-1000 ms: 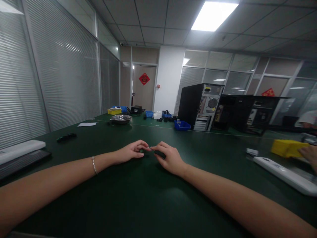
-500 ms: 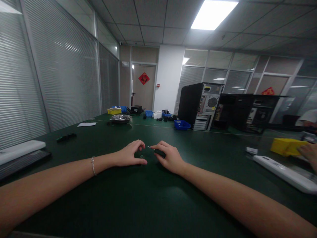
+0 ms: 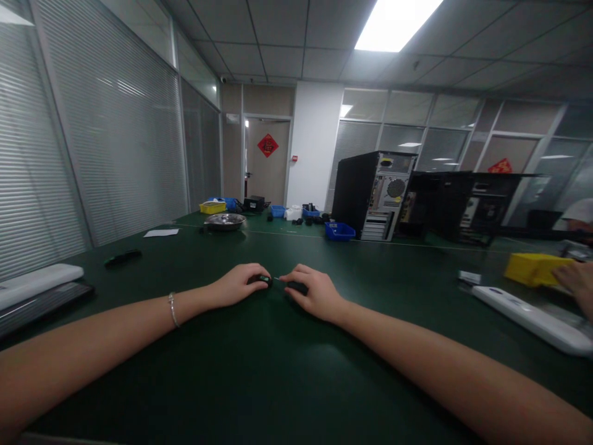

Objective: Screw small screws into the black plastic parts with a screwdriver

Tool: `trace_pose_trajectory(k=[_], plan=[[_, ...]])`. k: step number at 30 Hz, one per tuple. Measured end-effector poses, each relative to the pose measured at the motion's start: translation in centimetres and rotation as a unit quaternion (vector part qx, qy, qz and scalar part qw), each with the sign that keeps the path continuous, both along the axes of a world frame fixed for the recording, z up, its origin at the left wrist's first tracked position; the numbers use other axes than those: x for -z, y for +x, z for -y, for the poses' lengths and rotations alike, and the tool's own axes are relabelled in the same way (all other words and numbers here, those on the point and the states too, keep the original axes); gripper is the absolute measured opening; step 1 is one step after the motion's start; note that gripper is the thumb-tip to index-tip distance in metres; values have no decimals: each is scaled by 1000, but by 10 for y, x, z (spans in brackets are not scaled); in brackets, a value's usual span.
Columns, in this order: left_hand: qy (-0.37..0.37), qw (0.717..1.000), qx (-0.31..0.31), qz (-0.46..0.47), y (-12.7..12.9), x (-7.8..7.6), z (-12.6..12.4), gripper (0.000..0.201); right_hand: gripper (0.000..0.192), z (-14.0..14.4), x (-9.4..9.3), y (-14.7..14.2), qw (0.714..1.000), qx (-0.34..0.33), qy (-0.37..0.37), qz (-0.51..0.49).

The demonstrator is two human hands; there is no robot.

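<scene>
Well in front of the computer tower [image 3: 370, 194], on the green table [image 3: 278, 371], a small dark part [image 3: 265, 280] is pinched in the curled left hand [image 3: 238, 285], while a dark tool [image 3: 296, 287] is gripped by the closed right hand [image 3: 315, 294].

Hands: three, namely own left [image 3: 238, 284], own right [image 3: 315, 293], one co-worker's [image 3: 577, 278]. Blue bins: three visible [image 3: 340, 230] [image 3: 278, 212] [image 3: 311, 214]. Yellow bins: two [image 3: 532, 269] [image 3: 213, 207]. Metal bowl: one [image 3: 225, 221]. Computer towers: at least two [image 3: 370, 194] [image 3: 484, 210].
</scene>
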State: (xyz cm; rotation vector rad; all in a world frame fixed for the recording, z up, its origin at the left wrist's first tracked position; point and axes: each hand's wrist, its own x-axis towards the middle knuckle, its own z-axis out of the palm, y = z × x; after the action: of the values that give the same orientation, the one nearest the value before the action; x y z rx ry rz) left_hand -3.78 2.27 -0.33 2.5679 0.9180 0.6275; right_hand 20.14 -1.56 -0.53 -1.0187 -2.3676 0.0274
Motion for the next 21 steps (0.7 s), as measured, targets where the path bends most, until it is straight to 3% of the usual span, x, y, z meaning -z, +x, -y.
trace_pose_trajectory(k=[14,17,21], plan=[[17,1000,18,15,2,-2,6,30,28,1,0,-1,999,-9,39,29],[-23,999,22,41,2,-2,6,30,28,2,-2,-1,998,-9,48,36],[-131,986,36,97,4,-3,5,32,30,3,-4,-1,998,-5,57,29]])
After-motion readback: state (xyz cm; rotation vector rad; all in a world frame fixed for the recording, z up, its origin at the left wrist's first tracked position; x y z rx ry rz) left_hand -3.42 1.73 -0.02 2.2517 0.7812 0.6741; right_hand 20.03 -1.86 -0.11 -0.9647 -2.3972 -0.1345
